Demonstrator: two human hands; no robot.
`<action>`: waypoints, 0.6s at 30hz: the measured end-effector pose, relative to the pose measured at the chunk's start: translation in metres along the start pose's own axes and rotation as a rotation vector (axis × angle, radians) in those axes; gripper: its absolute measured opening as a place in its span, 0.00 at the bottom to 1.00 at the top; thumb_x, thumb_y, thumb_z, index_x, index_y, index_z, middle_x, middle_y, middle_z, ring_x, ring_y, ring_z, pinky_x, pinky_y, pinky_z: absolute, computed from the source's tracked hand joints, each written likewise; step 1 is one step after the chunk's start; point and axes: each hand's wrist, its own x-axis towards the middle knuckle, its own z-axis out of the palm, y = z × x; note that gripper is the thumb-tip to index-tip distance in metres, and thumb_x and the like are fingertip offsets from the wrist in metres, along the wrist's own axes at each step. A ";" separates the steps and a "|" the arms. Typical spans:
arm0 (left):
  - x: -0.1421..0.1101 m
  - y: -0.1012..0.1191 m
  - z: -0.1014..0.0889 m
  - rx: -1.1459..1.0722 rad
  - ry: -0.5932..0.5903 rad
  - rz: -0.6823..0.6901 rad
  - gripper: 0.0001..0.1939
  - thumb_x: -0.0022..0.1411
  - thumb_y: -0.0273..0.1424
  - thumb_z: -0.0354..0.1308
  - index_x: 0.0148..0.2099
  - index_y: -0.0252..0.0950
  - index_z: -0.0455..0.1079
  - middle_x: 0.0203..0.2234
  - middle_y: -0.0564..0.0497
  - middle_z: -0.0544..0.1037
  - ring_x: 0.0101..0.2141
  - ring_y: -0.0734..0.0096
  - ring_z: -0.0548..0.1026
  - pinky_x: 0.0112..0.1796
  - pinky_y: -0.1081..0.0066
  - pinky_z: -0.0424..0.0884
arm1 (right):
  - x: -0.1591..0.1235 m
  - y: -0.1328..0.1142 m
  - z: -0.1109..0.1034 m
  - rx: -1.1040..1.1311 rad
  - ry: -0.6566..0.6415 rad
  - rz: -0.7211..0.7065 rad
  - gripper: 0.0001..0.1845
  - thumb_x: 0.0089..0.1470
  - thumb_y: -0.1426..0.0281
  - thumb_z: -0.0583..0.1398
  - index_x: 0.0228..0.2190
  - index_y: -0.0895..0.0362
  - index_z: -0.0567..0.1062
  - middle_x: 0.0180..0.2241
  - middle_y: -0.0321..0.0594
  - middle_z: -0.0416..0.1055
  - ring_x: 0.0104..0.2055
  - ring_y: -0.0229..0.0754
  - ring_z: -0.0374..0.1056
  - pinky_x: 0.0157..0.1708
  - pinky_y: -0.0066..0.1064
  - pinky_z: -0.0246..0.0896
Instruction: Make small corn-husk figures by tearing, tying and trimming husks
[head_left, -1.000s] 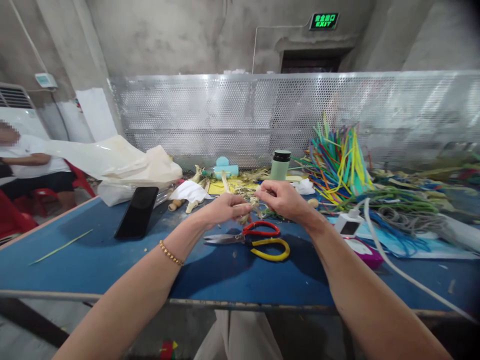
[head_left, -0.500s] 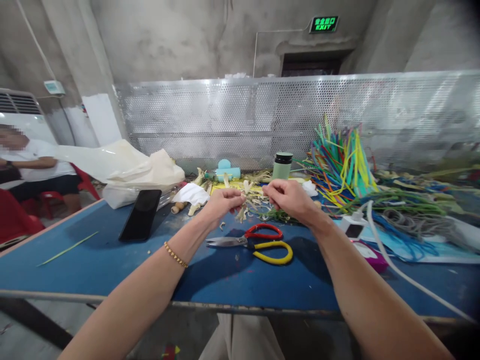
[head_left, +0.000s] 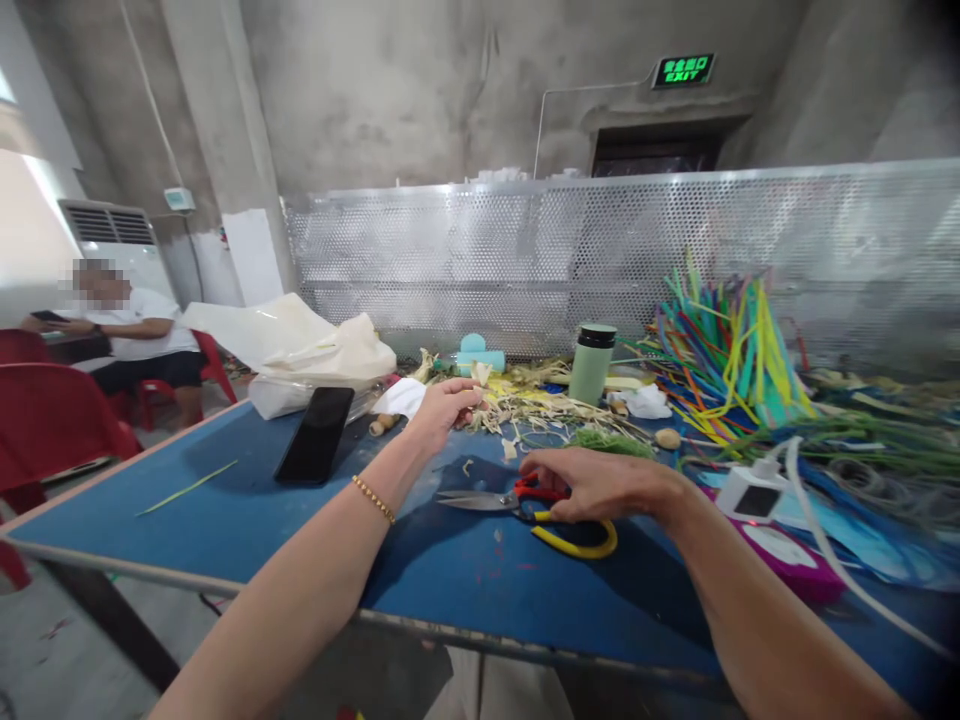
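Note:
My left hand (head_left: 448, 402), with a gold bead bracelet on the wrist, is raised over the far part of the table. Its thumb and fingertips pinch a pale dried husk piece (head_left: 481, 373), partly hidden by the fingers. Scissors (head_left: 480, 501) with one red and one yellow handle lie on the blue table (head_left: 442, 590), blades to the left. Right over the handles is my right hand (head_left: 600, 482), fingers bent and thumb apart, with the red handle showing between them. Whether it touches them I cannot tell. Dried plant scraps (head_left: 551, 410) are strewn behind the hands.
A black phone (head_left: 315, 436) and a pale plastic bag (head_left: 330, 350) are at left. Behind stands a green flask (head_left: 592, 368). Colourful strips (head_left: 739, 365), a white charger (head_left: 752, 490) and its cable occupy the right. A person (head_left: 142, 325) sits far left.
My right hand has come down and toward me, from beside the left hand to the scissors' handles. The left hand stays raised with the husk piece. The view has shifted left.

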 end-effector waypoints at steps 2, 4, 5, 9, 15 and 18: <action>0.002 -0.001 -0.004 -0.018 -0.007 -0.025 0.16 0.46 0.29 0.65 0.39 0.30 0.72 0.22 0.49 0.77 0.16 0.83 0.63 0.18 0.78 0.54 | 0.001 -0.002 0.000 -0.038 0.008 -0.053 0.32 0.42 0.67 0.62 0.52 0.57 0.70 0.44 0.45 0.71 0.43 0.48 0.67 0.40 0.32 0.61; 0.004 -0.001 -0.006 -0.031 -0.011 -0.043 0.16 0.45 0.29 0.67 0.38 0.30 0.73 0.22 0.50 0.77 0.16 0.83 0.63 0.18 0.78 0.54 | 0.004 -0.005 -0.001 -0.075 -0.002 -0.097 0.30 0.41 0.69 0.63 0.50 0.55 0.73 0.44 0.45 0.71 0.45 0.50 0.67 0.43 0.34 0.61; 0.004 0.000 -0.007 -0.039 -0.008 -0.050 0.16 0.45 0.29 0.67 0.38 0.30 0.73 0.22 0.50 0.77 0.16 0.83 0.62 0.17 0.78 0.53 | 0.005 -0.005 -0.002 -0.081 -0.012 -0.114 0.29 0.40 0.69 0.63 0.48 0.54 0.74 0.43 0.45 0.71 0.44 0.50 0.67 0.43 0.35 0.61; 0.004 0.005 -0.009 -0.086 0.000 -0.075 0.14 0.45 0.29 0.68 0.36 0.30 0.73 0.22 0.50 0.76 0.16 0.85 0.62 0.17 0.78 0.52 | 0.009 0.000 -0.002 -0.010 -0.038 -0.179 0.29 0.39 0.70 0.63 0.48 0.54 0.75 0.39 0.42 0.72 0.38 0.46 0.67 0.37 0.32 0.61; 0.004 0.007 -0.009 -0.106 -0.012 -0.084 0.11 0.47 0.27 0.66 0.36 0.30 0.73 0.22 0.51 0.76 0.15 0.85 0.60 0.17 0.78 0.51 | -0.005 0.021 0.006 0.364 -0.001 -0.148 0.26 0.45 0.72 0.60 0.49 0.52 0.73 0.29 0.34 0.66 0.29 0.37 0.62 0.28 0.27 0.57; 0.004 0.005 -0.008 -0.086 -0.027 -0.078 0.11 0.48 0.27 0.66 0.36 0.30 0.73 0.22 0.51 0.75 0.15 0.85 0.60 0.17 0.78 0.50 | -0.015 0.030 0.005 0.703 0.094 -0.093 0.28 0.47 0.70 0.61 0.52 0.51 0.70 0.33 0.36 0.66 0.30 0.37 0.65 0.29 0.28 0.60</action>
